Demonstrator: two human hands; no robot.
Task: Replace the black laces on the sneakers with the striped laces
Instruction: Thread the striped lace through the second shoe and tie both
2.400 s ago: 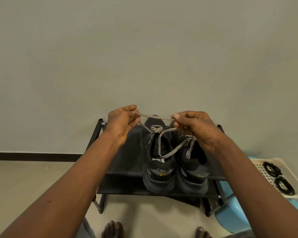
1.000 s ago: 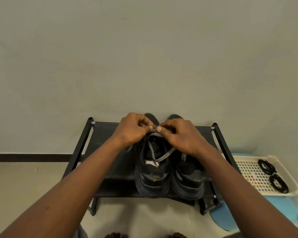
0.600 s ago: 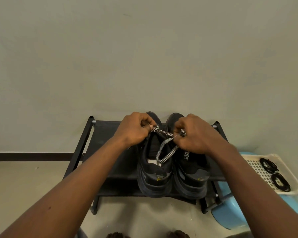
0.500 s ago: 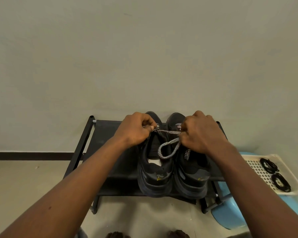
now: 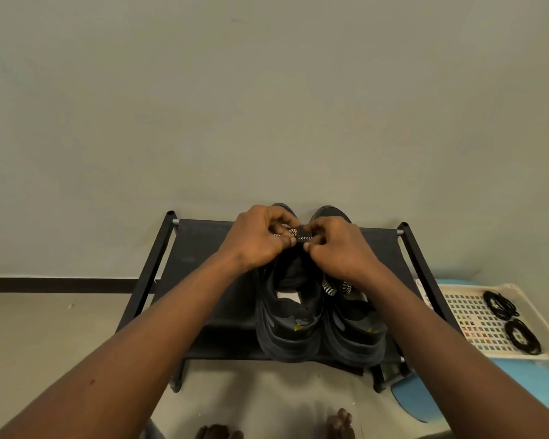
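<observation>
Plain wall (image 5: 267, 106) behind. Black shoe rack (image 5: 203, 248) stands against it, long axis left-right. Pair of black sneakers (image 5: 287, 331) sit side by side on the top shelf, heels toward the person, toes at the wall. White slotted tray (image 5: 476, 315) lies right of the rack and holds two coiled black laces (image 5: 501, 304), so the old laces look already off.

Over the left-side shoe's throat are the left hand (image 5: 257, 239) and right hand (image 5: 339, 248), knuckles nearly touching. Each grip has its fingers curled tight, thumb and forefinger pinching the striped lace (image 5: 303, 238). Only a short stretch shows between the two grips, running left-right, crosswise to the shoe's heel-toe axis. The rest is hidden under the hands, so can't tell if a knot or bow is formed.

Two striped ends (image 5: 329, 288) hang below the right wrist at the right-side shoe's collar. Whose lace they are is unclear.

Key relation: the lace sits dead between the grips, neither hand nearer. Tightening would mean pulling apart along that left-right line. Judged step: tying off, late in the task.
</observation>
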